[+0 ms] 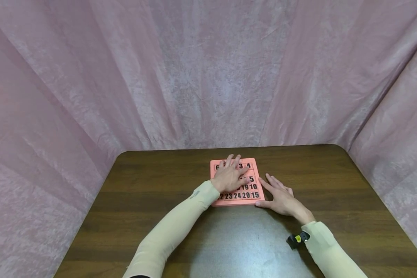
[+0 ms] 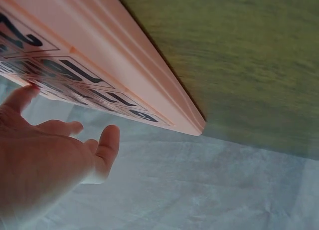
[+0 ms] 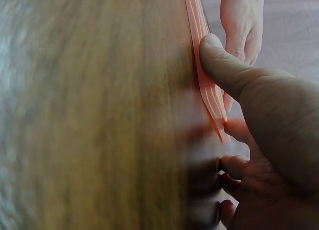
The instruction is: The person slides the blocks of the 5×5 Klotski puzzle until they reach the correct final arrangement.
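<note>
A pink sliding number puzzle (image 1: 236, 203) with black-numbered square tiles lies flat on the wooden table. Over its middle spreads my left hand (image 1: 227, 179), hiding many of the tiles. Its thumb and index finger reach toward the right-hand columns, while other fingers extend to the far rim. The left wrist view shows a fingertip (image 2: 33, 88) at the tiles. Beside the near right corner is my right hand (image 1: 281, 199). Its thumb (image 3: 214, 53) rests against the near edge, and its index fingertip touches the right side. The remaining fingers lie spread beside the board.
The brown wooden table (image 1: 142, 185) extends around the puzzle, with a bright glare on its near part. Pink velvet curtains (image 1: 208, 77) hang behind it and on both sides. A small black device (image 1: 297, 239) is attached at the right wrist.
</note>
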Action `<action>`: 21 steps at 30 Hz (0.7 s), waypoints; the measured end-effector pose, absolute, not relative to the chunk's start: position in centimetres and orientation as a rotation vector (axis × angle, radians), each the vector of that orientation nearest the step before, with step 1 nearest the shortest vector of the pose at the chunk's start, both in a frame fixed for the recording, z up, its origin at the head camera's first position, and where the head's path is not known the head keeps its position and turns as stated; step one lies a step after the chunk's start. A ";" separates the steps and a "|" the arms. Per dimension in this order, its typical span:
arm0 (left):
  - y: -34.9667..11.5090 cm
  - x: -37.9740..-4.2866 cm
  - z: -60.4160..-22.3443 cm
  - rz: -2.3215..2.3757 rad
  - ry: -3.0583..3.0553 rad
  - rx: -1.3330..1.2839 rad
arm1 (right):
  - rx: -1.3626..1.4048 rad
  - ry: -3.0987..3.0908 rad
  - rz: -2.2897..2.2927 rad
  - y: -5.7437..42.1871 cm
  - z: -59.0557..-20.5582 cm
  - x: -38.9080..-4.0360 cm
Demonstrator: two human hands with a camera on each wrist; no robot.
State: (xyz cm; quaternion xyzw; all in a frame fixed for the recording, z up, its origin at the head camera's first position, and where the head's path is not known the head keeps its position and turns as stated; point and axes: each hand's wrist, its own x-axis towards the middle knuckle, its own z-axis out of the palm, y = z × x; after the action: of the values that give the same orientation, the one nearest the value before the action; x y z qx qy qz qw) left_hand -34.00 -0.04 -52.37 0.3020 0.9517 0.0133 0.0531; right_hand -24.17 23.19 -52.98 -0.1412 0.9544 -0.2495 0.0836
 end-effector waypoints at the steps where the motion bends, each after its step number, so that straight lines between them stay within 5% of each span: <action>1: 0.0 -34.0 -52.4 0.044 2.891 0.914 | -0.416 2.848 -0.747 23.2 -53.0 -24.2; 21: 2.3 -28.0 -51.4 -0.110 2.933 0.888 | -0.418 2.835 -0.756 23.1 -53.3 -24.5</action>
State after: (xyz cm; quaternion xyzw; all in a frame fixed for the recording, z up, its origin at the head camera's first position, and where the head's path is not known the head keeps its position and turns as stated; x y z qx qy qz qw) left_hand -28.00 2.25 -51.39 0.2894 0.9558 -0.0358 0.0377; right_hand -24.50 23.10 -53.35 -0.1405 0.9528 -0.2542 0.0887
